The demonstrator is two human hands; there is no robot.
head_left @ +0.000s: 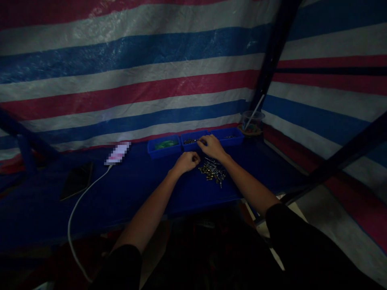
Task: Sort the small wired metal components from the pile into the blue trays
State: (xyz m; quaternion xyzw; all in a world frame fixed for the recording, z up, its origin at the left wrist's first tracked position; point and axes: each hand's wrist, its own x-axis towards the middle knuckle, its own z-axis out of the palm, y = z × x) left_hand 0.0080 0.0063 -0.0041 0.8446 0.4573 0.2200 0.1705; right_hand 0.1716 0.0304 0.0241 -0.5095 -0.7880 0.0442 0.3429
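Observation:
On the blue table, my left hand (pixel 187 162) is curled closed just left of a pile of small metal screws or bolts (pixel 212 170). Whatever its fingers hold, if anything, is too small to make out. My right hand (pixel 210 146) reaches over the front edge of the middle blue bin (pixel 195 146), fingertips bent together near small metal parts (pixel 190 141) inside it; its grip is too dark to read. The left blue bin (pixel 165 152) holds something green (pixel 166 144). A few small parts lie in the right blue bin (pixel 238 139).
A clear plastic cup (pixel 253 117) with a straw stands at the back right corner. To the left lie a lit phone (pixel 117 154) with a white cable (pixel 72 213) and a dark flat device (pixel 77 180). Striped sheeting (pixel 136 92) hangs behind the table.

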